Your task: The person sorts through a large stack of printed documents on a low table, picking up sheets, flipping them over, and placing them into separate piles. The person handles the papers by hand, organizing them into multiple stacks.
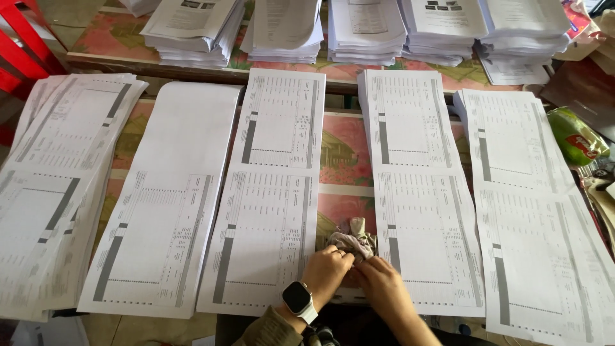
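Both hands meet at the near edge of the table, between two paper stacks. My left hand (328, 274), with a smartwatch (300, 300) on its wrist, and my right hand (381, 282) pinch a crumpled pinkish-grey cloth (353, 238) that lies on the flowered tablecloth (343, 144). A stack of printed sheets (266, 198) lies just left of the hands and another (423, 192) just right of them. Fingertips of both hands are closed on the cloth's lower edge.
Further long paper stacks lie at the far left (54, 186), left of centre (163, 198) and far right (538, 205). Several thicker piles (365, 29) line the back table. A red chair (22, 45) stands at the top left, a green packet (576, 138) at the right.
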